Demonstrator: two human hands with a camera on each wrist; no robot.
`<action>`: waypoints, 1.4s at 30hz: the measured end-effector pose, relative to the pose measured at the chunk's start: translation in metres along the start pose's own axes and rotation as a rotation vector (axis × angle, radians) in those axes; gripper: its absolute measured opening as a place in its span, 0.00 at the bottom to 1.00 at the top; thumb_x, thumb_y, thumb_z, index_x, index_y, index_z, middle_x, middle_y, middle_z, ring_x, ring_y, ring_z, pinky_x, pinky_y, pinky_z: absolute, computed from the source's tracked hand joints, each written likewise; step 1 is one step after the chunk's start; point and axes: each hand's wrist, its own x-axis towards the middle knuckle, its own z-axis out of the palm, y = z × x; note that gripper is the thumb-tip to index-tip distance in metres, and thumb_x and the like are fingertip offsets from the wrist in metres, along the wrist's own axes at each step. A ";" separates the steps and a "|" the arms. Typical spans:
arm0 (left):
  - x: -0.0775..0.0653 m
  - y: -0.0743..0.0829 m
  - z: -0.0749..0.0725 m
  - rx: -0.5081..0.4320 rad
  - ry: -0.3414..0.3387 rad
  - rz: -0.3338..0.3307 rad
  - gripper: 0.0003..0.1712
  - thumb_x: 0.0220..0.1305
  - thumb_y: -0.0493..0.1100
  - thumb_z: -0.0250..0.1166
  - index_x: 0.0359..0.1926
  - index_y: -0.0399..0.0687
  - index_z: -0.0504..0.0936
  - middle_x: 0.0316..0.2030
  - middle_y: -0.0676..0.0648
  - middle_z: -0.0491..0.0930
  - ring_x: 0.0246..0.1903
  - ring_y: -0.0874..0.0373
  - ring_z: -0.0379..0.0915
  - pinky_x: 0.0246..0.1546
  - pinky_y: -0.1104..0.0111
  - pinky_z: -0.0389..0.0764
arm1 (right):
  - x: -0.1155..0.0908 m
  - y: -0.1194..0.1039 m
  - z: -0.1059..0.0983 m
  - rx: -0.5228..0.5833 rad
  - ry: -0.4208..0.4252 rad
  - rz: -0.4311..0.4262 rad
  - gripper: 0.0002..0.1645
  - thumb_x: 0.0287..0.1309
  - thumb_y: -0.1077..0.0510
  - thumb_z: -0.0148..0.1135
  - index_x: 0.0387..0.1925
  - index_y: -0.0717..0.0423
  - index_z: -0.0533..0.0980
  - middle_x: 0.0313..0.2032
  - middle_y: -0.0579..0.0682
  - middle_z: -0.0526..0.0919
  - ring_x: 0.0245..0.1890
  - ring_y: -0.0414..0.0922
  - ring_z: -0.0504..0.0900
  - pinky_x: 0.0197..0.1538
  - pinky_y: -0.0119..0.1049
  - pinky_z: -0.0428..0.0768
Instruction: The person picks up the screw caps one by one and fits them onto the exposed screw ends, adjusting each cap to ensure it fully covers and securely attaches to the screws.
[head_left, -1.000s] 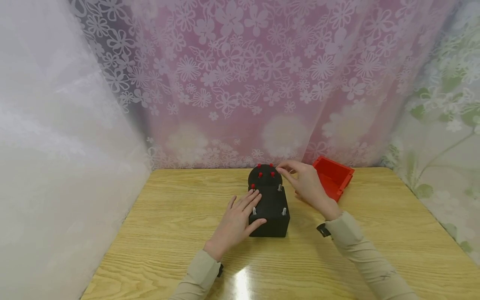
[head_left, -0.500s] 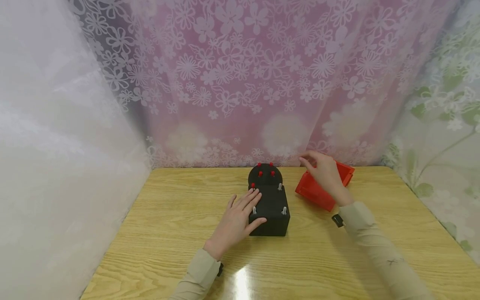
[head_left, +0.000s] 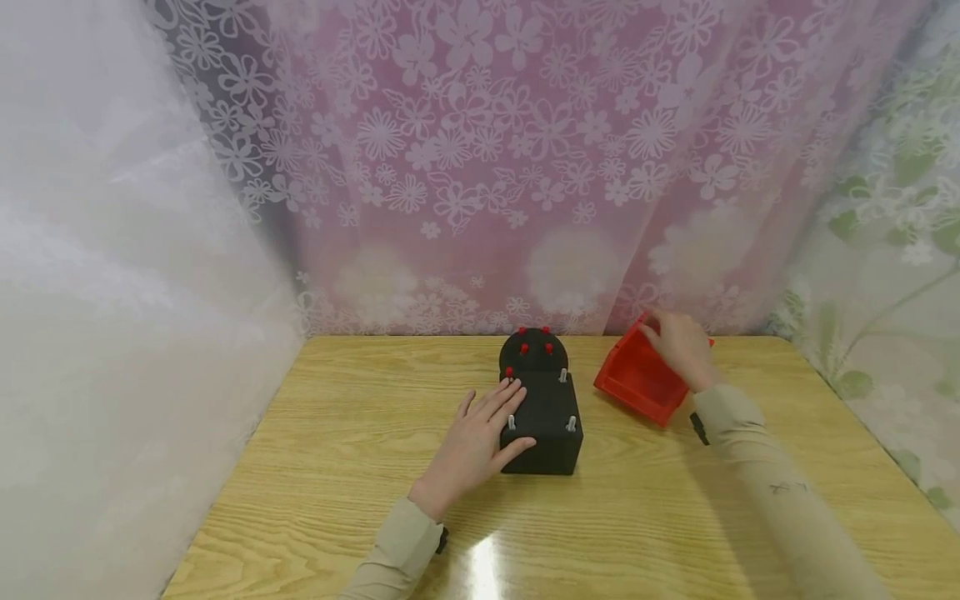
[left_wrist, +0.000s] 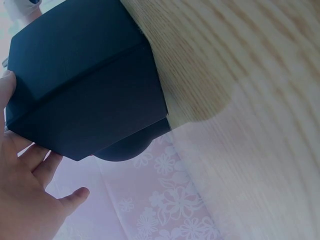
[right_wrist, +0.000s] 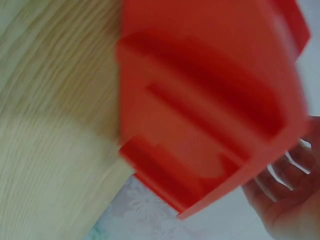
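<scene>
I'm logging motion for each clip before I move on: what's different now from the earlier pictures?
The right hand has moved rightward, from beside the round black disc-shaped end with red pegs to the rear right of the open red plastic bin. Whether it took or released anything isn't clear. The left hand stays on the black rectangular block; block, bin and visible pegs look unmoved.

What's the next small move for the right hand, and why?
I'd probably lower the right hand slightly into the red bin: in the head view it is already at the bin's far right edge, and the left hand rests on the black block. I can't tell whether the right hand holds anything.
</scene>
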 end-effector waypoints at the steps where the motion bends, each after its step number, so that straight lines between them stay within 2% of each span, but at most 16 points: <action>1: 0.000 0.000 0.000 0.001 -0.001 0.000 0.43 0.72 0.65 0.56 0.79 0.50 0.60 0.78 0.50 0.57 0.77 0.56 0.51 0.75 0.45 0.54 | -0.001 0.003 0.001 -0.019 -0.010 0.002 0.10 0.66 0.63 0.65 0.42 0.69 0.82 0.33 0.65 0.86 0.29 0.61 0.83 0.32 0.58 0.80; 4: 0.000 0.001 0.000 -0.002 -0.006 -0.003 0.43 0.73 0.65 0.55 0.79 0.50 0.59 0.78 0.50 0.57 0.77 0.56 0.50 0.76 0.46 0.53 | -0.003 0.012 0.005 -0.102 -0.060 0.013 0.07 0.62 0.66 0.64 0.33 0.70 0.82 0.29 0.66 0.85 0.27 0.63 0.83 0.32 0.59 0.81; 6: 0.000 0.001 -0.001 -0.006 -0.008 -0.004 0.43 0.73 0.65 0.56 0.79 0.50 0.59 0.78 0.51 0.57 0.77 0.56 0.50 0.76 0.46 0.53 | -0.005 0.016 0.009 -0.168 -0.101 0.031 0.10 0.61 0.67 0.61 0.25 0.69 0.80 0.25 0.67 0.83 0.24 0.65 0.82 0.27 0.59 0.81; 10: 0.000 0.000 0.000 -0.005 -0.005 0.000 0.43 0.73 0.65 0.55 0.79 0.50 0.59 0.78 0.50 0.57 0.77 0.57 0.50 0.76 0.46 0.53 | -0.008 0.022 0.013 -0.255 -0.182 0.053 0.16 0.59 0.70 0.54 0.17 0.68 0.75 0.20 0.69 0.79 0.21 0.66 0.80 0.24 0.58 0.82; 17: 0.000 -0.001 0.001 0.008 -0.001 0.003 0.43 0.73 0.66 0.53 0.79 0.51 0.59 0.78 0.50 0.57 0.77 0.57 0.49 0.75 0.45 0.54 | -0.006 0.025 0.019 -0.288 -0.290 0.069 0.15 0.60 0.75 0.49 0.20 0.68 0.76 0.23 0.69 0.80 0.23 0.65 0.82 0.23 0.59 0.83; 27: 0.001 -0.003 0.001 0.000 -0.017 -0.012 0.43 0.73 0.66 0.54 0.79 0.52 0.57 0.78 0.51 0.56 0.78 0.58 0.48 0.76 0.46 0.52 | -0.004 0.026 0.026 -0.259 -0.297 0.089 0.13 0.59 0.75 0.50 0.22 0.69 0.76 0.25 0.71 0.80 0.25 0.67 0.82 0.26 0.61 0.83; 42: 0.000 -0.002 0.001 0.000 0.006 0.009 0.42 0.73 0.65 0.56 0.79 0.50 0.60 0.77 0.49 0.58 0.77 0.55 0.51 0.74 0.45 0.56 | -0.010 0.021 0.022 -0.278 -0.252 0.000 0.12 0.59 0.76 0.54 0.21 0.70 0.75 0.22 0.68 0.80 0.23 0.64 0.82 0.28 0.58 0.84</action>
